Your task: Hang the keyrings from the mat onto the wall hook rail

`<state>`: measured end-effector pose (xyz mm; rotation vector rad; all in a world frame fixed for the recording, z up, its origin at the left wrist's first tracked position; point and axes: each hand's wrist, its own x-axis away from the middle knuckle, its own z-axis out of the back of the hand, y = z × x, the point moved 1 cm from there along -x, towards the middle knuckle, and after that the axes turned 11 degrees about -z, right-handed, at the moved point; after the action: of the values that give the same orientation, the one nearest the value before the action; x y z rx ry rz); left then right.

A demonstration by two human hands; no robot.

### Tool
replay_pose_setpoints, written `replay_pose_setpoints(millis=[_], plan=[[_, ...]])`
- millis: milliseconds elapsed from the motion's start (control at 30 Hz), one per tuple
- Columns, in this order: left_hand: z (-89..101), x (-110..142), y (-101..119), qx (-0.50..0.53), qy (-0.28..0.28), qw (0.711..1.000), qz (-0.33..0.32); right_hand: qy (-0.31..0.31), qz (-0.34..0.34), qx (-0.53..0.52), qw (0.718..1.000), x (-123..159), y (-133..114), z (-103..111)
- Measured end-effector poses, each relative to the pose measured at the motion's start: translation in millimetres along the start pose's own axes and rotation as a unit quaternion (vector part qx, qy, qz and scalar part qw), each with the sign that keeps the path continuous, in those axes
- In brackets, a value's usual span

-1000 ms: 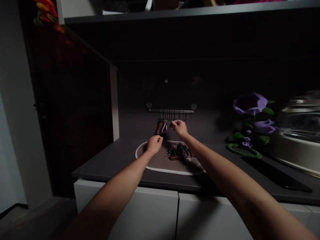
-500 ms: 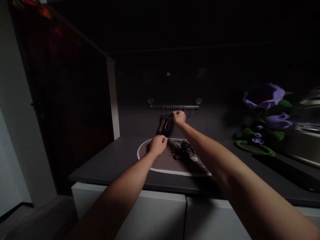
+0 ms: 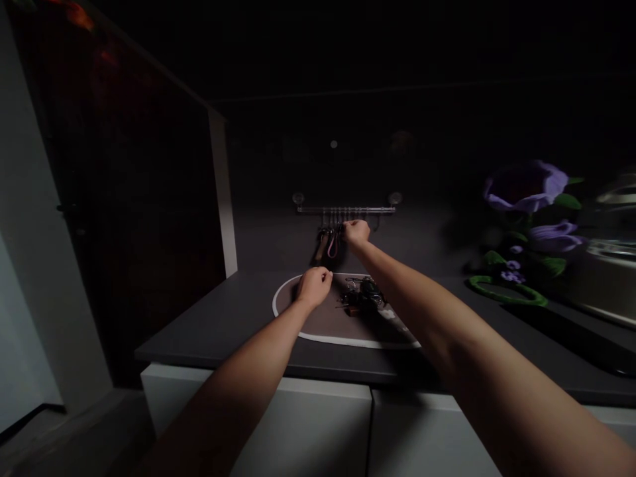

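Observation:
My right hand (image 3: 356, 231) is raised to a clear hook rail (image 3: 342, 210) on the dark wall. Its fingers are pinched just under the hooks, and what they hold is hidden. Beside it, on the left, a pink loop strap (image 3: 332, 248) and a brown strap (image 3: 322, 248) hang from the rail among small dark pieces. My left hand (image 3: 315, 285) is closed in a loose curl over the left part of a rounded, white-edged mat (image 3: 322, 328), with nothing visible in it. A pile of keys and key rings (image 3: 365, 295) lies on the mat to its right.
Purple artificial flowers (image 3: 527, 189) and a green ring (image 3: 507, 291) stand at the right of the dark countertop (image 3: 209, 324). Beyond them is a pale, glass-topped appliance (image 3: 611, 265). White cabinet doors (image 3: 318, 417) are below; a dark door (image 3: 129, 218) is at the left.
Both hands keep nearly the same place and pose. The view has shifted very slightly and looks a little darker.

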<state>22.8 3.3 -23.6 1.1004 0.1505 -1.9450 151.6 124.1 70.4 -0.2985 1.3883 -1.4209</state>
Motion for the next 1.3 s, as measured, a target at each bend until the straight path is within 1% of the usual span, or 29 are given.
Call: replay_pose_setpoints(millis=[100,267,500,767,1000,1167,1233,1300], plan=[[0.1,0.2,-0.1,0.002,0.002,1.000,0.004,0.022,-0.044,-0.020,0.999,1.5,2.8,1.7],[-0.8,-0.1,-1.6,0.006,0.004,1.000,0.006,0.017,-0.064,-0.037,0.997,5.3,6.5,2.0],[-0.8,-0.2,-3.3,0.012,0.003,1.000,0.016,-0.014,-0.037,-0.063,0.997,11.7,9.0,4.0],[-2.2,0.0,-4.4,0.026,0.002,1.000,0.017,-0.066,-0.019,-0.074,0.995,9.7,9.9,10.0],[1.3,1.4,-1.0,0.033,-0.002,0.999,0.009,-0.118,-0.020,-0.051,0.992,15.1,3.1,21.0],[0.7,1.9,-1.2,0.047,-0.003,0.999,0.010,-0.161,-0.021,-0.053,0.985,20.2,-0.4,29.6],[0.7,2.1,-1.6,0.055,-0.007,0.998,0.010,-0.165,-0.024,-0.052,0.985,22.7,-1.1,33.0],[1.3,2.5,-1.3,0.065,-0.010,0.998,0.007,-0.155,-0.018,-0.048,0.987,25.8,-1.8,36.9]])
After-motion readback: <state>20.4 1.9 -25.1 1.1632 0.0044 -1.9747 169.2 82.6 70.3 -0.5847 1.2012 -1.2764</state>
